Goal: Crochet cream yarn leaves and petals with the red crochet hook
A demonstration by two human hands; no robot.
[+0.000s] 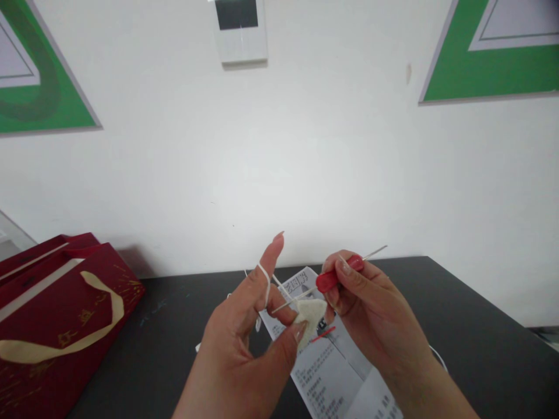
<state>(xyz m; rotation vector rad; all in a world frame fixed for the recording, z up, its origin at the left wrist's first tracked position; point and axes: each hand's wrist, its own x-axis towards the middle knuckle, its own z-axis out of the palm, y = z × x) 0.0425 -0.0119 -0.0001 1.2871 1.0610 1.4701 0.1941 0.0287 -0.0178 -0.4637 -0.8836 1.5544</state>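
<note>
My left hand (244,343) pinches a small cream crocheted piece (311,317) between thumb and middle finger. Its index finger points up with white yarn (264,279) looped over it. My right hand (371,308) grips a crochet hook with a red handle (334,276); its thin metal shaft reaches left to the top of the cream piece. Both hands hover above a printed instruction sheet (332,372) lying on the black table (174,337).
A dark red gift bag (56,326) with a cream ribbon handle lies at the left on the table. A short red strand (323,334) rests on the sheet. White wall behind holds green-framed pictures (498,52) and a white panel (240,29).
</note>
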